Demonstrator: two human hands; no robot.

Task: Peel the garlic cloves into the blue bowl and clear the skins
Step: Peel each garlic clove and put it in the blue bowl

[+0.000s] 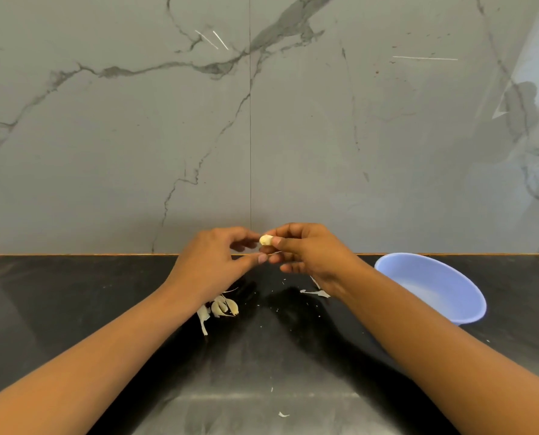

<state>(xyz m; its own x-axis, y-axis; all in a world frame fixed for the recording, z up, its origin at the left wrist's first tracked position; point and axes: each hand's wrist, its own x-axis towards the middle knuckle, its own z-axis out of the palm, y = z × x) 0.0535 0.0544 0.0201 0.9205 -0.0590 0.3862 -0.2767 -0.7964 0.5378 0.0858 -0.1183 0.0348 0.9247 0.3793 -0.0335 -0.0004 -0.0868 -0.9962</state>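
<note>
Black stone counter (73, 309) meets a grey marbled wall (136, 136), and above the counter's back edge a pale garlic clove (265, 239) is pinched between the thumb and fingertips of the right hand (309, 252). The left hand (211, 262) curls its fingers right up to the clove; whether they grip it or a bit of skin cannot be told. The blue bowl (419, 277) sits on the counter to the right, more cloves (225, 306) lie by the left wrist, and loose skins (316, 292) lie near the right wrist.
</note>
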